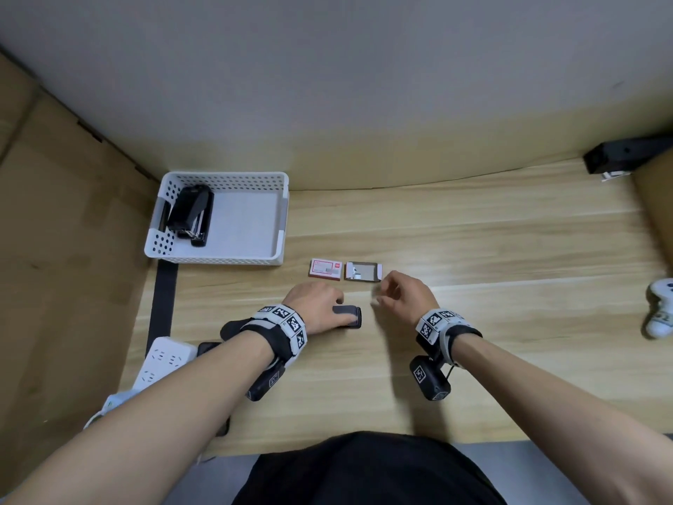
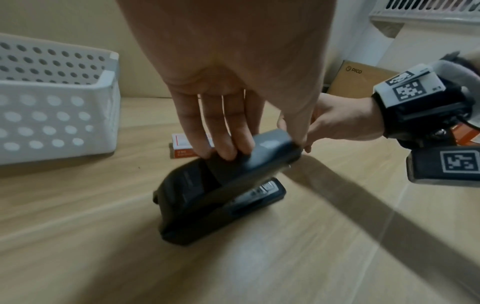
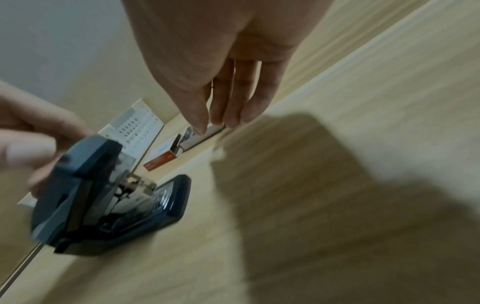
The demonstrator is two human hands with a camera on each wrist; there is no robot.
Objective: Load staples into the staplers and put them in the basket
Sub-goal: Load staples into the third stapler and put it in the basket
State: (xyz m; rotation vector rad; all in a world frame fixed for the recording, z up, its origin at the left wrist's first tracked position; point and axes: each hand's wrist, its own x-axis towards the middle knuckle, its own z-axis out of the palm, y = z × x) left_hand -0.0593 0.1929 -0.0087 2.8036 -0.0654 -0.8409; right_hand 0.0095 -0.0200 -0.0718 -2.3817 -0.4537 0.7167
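Observation:
A dark stapler stands on the wooden table in front of me. My left hand grips its top cover between fingers and thumb, tilted up off the base, so the metal magazine shows. Just right of it my right hand hovers, thumb and fingertips pinched on a thin pale staple strip. Behind the hands lie a closed red-and-white staple box and an open one. The white perforated basket at the back left holds another black stapler.
A white power strip and black cable lie at the table's left edge beside a cardboard wall. A white controller sits at the far right. A black device sits at the back right, and a PICO box stands there.

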